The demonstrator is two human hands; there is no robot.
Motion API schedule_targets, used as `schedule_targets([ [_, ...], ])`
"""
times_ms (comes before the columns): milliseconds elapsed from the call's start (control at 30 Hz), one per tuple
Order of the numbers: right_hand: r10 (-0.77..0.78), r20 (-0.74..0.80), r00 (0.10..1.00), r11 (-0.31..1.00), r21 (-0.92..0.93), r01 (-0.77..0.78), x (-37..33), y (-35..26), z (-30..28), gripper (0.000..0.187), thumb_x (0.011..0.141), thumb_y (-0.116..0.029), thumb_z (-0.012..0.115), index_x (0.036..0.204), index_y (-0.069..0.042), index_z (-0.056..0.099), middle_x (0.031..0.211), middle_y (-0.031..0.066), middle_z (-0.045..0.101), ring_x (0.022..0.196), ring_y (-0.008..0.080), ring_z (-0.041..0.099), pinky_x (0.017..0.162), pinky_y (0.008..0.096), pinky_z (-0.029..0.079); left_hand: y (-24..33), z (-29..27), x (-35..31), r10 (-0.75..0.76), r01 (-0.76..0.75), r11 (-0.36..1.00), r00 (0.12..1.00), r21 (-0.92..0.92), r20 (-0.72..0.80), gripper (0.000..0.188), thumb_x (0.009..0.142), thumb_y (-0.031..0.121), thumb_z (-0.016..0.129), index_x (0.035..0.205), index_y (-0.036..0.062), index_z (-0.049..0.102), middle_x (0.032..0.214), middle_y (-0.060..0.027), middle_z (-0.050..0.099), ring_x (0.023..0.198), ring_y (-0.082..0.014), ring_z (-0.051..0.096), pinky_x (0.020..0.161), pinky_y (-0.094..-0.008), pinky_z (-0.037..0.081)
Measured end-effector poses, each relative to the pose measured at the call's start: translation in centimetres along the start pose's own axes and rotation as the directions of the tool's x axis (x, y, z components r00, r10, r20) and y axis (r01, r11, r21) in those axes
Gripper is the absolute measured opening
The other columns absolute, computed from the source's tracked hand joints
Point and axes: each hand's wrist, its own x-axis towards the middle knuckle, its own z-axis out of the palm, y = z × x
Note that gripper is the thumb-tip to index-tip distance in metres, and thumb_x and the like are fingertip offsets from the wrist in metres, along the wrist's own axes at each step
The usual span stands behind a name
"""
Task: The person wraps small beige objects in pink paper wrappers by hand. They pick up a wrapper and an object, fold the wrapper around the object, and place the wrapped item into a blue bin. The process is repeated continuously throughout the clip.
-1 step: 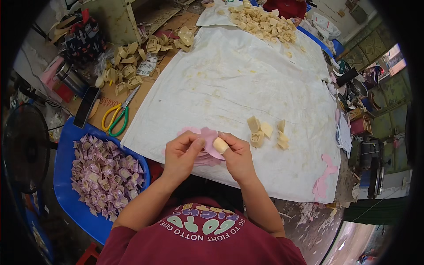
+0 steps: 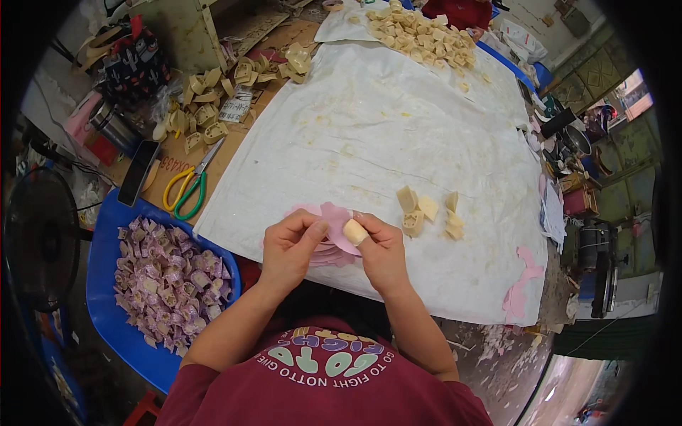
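In front of my chest, a thin pink cut piece (image 2: 335, 221) is pinched between both hands. My left hand (image 2: 290, 243) grips its left side with thumb and forefinger; my right hand (image 2: 383, 257) grips the right side. A smooth cream cover or wrap (image 2: 354, 232) seems to sit on the end of my right thumb. Below my hands, a stack of similar pink pieces (image 2: 330, 255) lies at the cloth's near edge, partly hidden. Just beyond my right hand stand a few small cream heel-like blocks (image 2: 412, 224), with a short pile of others (image 2: 455, 226) beside them.
White cloth (image 2: 320, 142) covers the table, with a cream heap (image 2: 419, 39) at its far end. Scissors (image 2: 192, 184) and a phone (image 2: 140, 172) lie left. A blue tub (image 2: 99, 277) holds purple-wrapped pieces. Pink scraps (image 2: 523, 284) lie right. A fan (image 2: 42, 238) stands far left.
My left hand has shifted very slightly left, and the pink piece's upper edge has turned a little with it. Nothing else has visibly moved.
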Motion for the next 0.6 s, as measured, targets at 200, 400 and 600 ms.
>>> schedule_targets([
  [200,-0.081,-0.277,0.957,0.939,0.302,0.167,0.7,1.4,-1.2,0.019,0.093,-0.010,0.060,0.106,0.001,0.068,0.100,0.0040,0.068,0.089,0.0081,0.060,0.080,0.0248,0.049,0.1,-1.3,-0.1,-0.093,0.034,0.949,0.980,-0.313,-0.176,0.015,0.097,0.014,0.056,0.091,0.0007,0.059,0.086,-0.0102,0.068,0.081,-0.0200,0.069,0.076,-0.0325,0.057],
  [400,-0.088,0.006,0.996,0.940,-0.329,0.085,0.0,2.2,-2.6,0.022,0.084,-0.009,0.067,0.105,-0.003,0.066,0.097,0.0005,0.067,0.090,0.0143,0.060,0.076,0.0295,0.045,1.8,-4.2,0.2,-0.102,0.032,0.973,0.948,-0.227,-0.302,0.016,0.097,0.018,0.055,0.091,0.0032,0.057,0.087,-0.0119,0.069,0.084,-0.0290,0.072,0.074,-0.0351,0.059],
  [600,-0.449,0.210,0.869,0.388,-0.830,0.401,0.6,4.4,-0.3,0.030,0.074,-0.001,0.061,0.104,-0.006,0.063,0.109,0.0078,0.059,0.106,0.0274,0.052,0.092,0.0425,0.036,2.1,-4.5,-0.2,-0.008,-0.019,0.997,0.948,-0.080,-0.318,0.018,0.098,0.017,0.055,0.090,0.0009,0.058,0.081,-0.0079,0.066,0.077,-0.0215,0.070,0.076,-0.0351,0.059],
])
